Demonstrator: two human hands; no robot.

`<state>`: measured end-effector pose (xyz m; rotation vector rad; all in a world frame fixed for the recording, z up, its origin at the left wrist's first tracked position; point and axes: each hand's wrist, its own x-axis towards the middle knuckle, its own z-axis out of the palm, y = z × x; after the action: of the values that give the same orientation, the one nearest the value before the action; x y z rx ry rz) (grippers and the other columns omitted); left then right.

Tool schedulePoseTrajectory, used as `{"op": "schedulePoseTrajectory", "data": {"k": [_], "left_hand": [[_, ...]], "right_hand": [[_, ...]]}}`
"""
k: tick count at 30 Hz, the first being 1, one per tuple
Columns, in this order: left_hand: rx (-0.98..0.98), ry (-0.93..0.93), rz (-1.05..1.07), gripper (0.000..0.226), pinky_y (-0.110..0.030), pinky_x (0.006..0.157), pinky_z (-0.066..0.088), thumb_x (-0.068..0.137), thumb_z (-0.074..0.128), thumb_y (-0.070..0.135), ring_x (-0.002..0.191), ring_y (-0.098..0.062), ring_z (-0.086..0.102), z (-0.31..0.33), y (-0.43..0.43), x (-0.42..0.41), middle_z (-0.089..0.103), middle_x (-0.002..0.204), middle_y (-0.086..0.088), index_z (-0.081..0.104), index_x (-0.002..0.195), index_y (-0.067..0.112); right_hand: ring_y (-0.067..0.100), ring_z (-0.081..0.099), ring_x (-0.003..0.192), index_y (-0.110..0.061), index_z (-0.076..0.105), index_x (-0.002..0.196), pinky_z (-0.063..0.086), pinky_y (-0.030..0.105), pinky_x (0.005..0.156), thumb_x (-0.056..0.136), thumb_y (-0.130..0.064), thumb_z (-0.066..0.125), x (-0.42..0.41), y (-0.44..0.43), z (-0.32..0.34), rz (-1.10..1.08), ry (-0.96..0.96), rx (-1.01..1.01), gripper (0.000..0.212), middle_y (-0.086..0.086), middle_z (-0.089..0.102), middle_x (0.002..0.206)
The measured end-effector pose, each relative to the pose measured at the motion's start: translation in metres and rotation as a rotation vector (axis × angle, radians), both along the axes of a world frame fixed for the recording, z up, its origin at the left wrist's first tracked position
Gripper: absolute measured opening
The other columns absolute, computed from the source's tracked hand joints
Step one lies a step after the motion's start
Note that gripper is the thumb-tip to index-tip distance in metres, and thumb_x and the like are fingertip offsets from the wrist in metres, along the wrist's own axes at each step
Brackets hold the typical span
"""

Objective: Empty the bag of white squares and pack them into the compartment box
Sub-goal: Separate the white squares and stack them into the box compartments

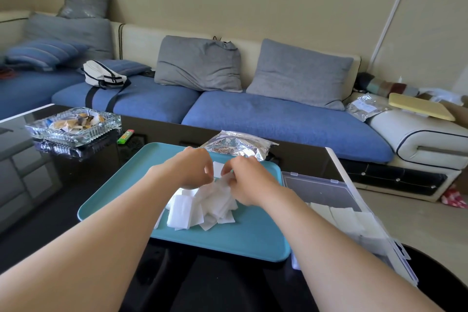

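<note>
Found the thin white cloth-like squares [202, 206] heaped loose in the middle of the flat teal plastic tray [240, 243]. Judged them featherlight, limp and clingy; best pinched at a corner and peeled off singly. Saw left hand [191, 170] and right hand [247, 183] both pinching squares above the heap. Noted the crumpled silver foil bag [238, 145] at the tray's far edge, seemingly emptied. Noted the clear plastic compartment box [326, 191], lid up, just right of the tray, squares already stacked inside.

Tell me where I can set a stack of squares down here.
Free: the near strip of the teal tray, between the white squares and its front rim, and the black table between tray and ashtray. Crowded: the tray's middle under the left hand and right hand, and its far edge by the foil bag.
</note>
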<state>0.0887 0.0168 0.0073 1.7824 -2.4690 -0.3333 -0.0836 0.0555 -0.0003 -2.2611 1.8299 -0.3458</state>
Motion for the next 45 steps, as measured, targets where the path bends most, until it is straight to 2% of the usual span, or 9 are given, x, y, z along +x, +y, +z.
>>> {"op": "schedulePoseTrajectory", "data": {"k": [6, 11, 15, 17, 26, 30, 34, 39, 45], "left_hand": [[0.071, 0.002, -0.033, 0.042, -0.039, 0.095, 0.052, 0.080, 0.082, 0.059, 0.108, -0.015, 0.054, 0.005, 0.007, -0.003, 0.066, 0.113, 0.007, 0.076, 0.108, 0.028], [0.039, 0.211, -0.147, 0.040, -0.032, 0.095, 0.051, 0.079, 0.088, 0.044, 0.105, -0.010, 0.061, 0.004, 0.009, -0.009, 0.068, 0.111, 0.014, 0.074, 0.114, 0.030], [-0.017, 0.311, -0.135, 0.006, -0.025, 0.076, 0.052, 0.089, 0.076, 0.029, 0.083, -0.011, 0.066, 0.012, 0.010, -0.018, 0.076, 0.086, 0.008, 0.073, 0.086, 0.028], [-0.013, 0.347, -0.117, 0.019, -0.023, 0.066, 0.052, 0.094, 0.069, 0.022, 0.070, -0.009, 0.068, 0.014, 0.010, -0.019, 0.077, 0.076, 0.003, 0.070, 0.076, 0.020], [0.298, 0.819, 0.019, 0.022, -0.045, 0.083, 0.065, 0.101, 0.061, 0.018, 0.087, -0.027, 0.079, 0.024, 0.020, -0.027, 0.078, 0.098, -0.017, 0.072, 0.101, -0.001], [0.527, 0.855, -0.057, 0.031, -0.041, 0.086, 0.058, 0.104, 0.052, 0.019, 0.099, -0.031, 0.076, 0.032, 0.027, -0.031, 0.077, 0.106, -0.021, 0.072, 0.112, -0.004], [0.350, 0.798, 0.087, 0.030, -0.035, 0.069, 0.057, 0.097, 0.045, 0.005, 0.077, -0.022, 0.073, 0.031, 0.023, -0.032, 0.076, 0.099, -0.017, 0.074, 0.104, 0.002], [0.246, 0.805, 0.239, 0.032, -0.030, 0.056, 0.051, 0.100, 0.039, 0.010, 0.070, -0.022, 0.060, 0.031, 0.021, -0.024, 0.069, 0.094, -0.012, 0.065, 0.115, 0.019], [0.206, 0.852, 0.325, 0.028, -0.028, 0.053, 0.049, 0.098, 0.040, 0.007, 0.066, -0.022, 0.068, 0.032, 0.019, -0.013, 0.076, 0.097, -0.011, 0.061, 0.111, 0.022]], "right_hand": [[0.016, 0.055, 0.080, -0.025, 0.073, 0.118, 0.037, 0.022, 0.058, 0.096, -0.013, 0.052, -0.017, 0.004, 0.009, -0.032, -0.196, 0.007, 0.033, -0.002, 0.057, 0.099], [0.015, 0.062, 0.072, -0.022, 0.076, 0.110, 0.041, 0.018, 0.048, 0.087, -0.016, 0.066, -0.027, 0.012, 0.013, -0.019, -0.251, 0.090, 0.026, -0.004, 0.067, 0.086], [0.020, 0.071, 0.078, -0.023, 0.075, 0.097, 0.060, 0.038, 0.067, 0.080, -0.013, 0.062, -0.031, 0.011, 0.017, -0.078, -0.401, 0.132, 0.024, -0.001, 0.078, 0.078], [0.020, 0.073, 0.081, -0.021, 0.075, 0.092, 0.062, 0.048, 0.080, 0.081, -0.012, 0.061, -0.033, 0.010, 0.017, -0.080, -0.469, 0.144, 0.020, -0.001, 0.078, 0.075], [0.026, 0.079, 0.072, -0.022, 0.056, 0.110, 0.064, 0.055, 0.081, 0.101, -0.022, 0.069, -0.034, 0.009, 0.017, -0.096, -0.712, 0.009, 0.015, 0.002, 0.080, 0.077], [0.026, 0.077, 0.063, -0.017, 0.055, 0.110, 0.066, 0.046, 0.068, 0.099, -0.033, 0.074, -0.028, 0.017, 0.023, -0.066, -0.672, -0.011, 0.027, 0.003, 0.079, 0.074], [0.027, 0.074, 0.055, -0.008, 0.066, 0.101, 0.061, 0.039, 0.057, 0.097, -0.035, 0.065, -0.023, 0.017, 0.023, -0.204, -0.568, 0.085, 0.027, 0.011, 0.077, 0.071], [0.031, 0.072, 0.074, -0.004, 0.072, 0.084, 0.065, 0.045, 0.069, 0.087, -0.023, 0.053, -0.010, 0.019, 0.002, -0.117, -0.104, 0.087, 0.027, 0.012, 0.073, 0.071], [0.012, 0.065, 0.090, -0.026, 0.064, 0.084, 0.058, 0.038, 0.086, 0.081, -0.046, 0.080, 0.041, 0.031, -0.005, 0.073, -0.215, 0.114, 0.025, -0.016, 0.065, 0.084]]}}
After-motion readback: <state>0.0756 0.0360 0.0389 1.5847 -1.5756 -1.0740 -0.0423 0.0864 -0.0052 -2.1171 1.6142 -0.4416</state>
